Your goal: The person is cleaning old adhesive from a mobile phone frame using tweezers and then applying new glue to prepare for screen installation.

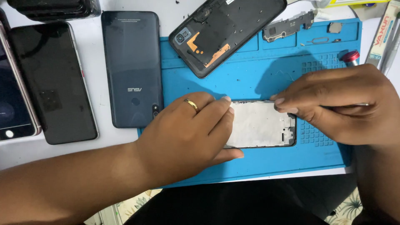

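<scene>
I see my left hand [189, 131] pressing flat on the silver phone frame [260, 124] lying on the blue mat [258, 75], fingers together. At three o'clock, my right hand [339, 104] pinches the frame's top edge.

**Dark screens at left, packets at top right**

Two phones lie face up at the left on the white table: a dark-screened phone [53, 81] with a black glass face, and at the frame's edge a pink-rimmed phone [12, 104] whose screen is also dark. At the top right lies a narrow pale packet [382, 35] with red lettering, beside a yellow-edged package [354, 2].
</scene>
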